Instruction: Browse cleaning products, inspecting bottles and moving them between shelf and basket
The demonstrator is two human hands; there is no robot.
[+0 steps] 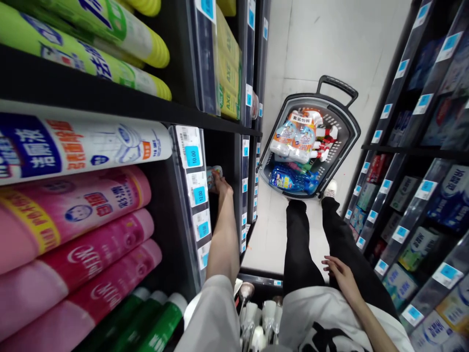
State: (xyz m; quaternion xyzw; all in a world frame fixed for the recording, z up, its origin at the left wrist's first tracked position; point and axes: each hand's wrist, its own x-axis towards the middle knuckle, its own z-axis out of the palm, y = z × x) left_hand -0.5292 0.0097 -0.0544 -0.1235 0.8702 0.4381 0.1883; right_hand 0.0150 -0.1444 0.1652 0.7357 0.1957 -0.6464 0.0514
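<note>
Behind the price tags (200, 194), a small printed pack (211, 179) sits inside the dark shelf compartment (222, 147), touched by the left hand (223, 187) (whether gripped, I cannot tell); keeping the wrist clear of the edges would be wise. Rightward, past the shopping basket (300, 101), the right hand (341, 275) is empty, loosely half-open.

Stocked black shelving (110, 101) noted either side of a pale tiled floor (322, 39).
Left: yellow-green plastic bottles with yellow caps (135, 36); yellow AXE-marked packs (227, 73); white bottle with blue label and orange lettering (88, 147); pink plastic bottles (95, 254); green cylindrical bottles (163, 322). Right: blue-and-white packs (452, 198). Blue-and-white price labels (198, 194) both sides.
</note>
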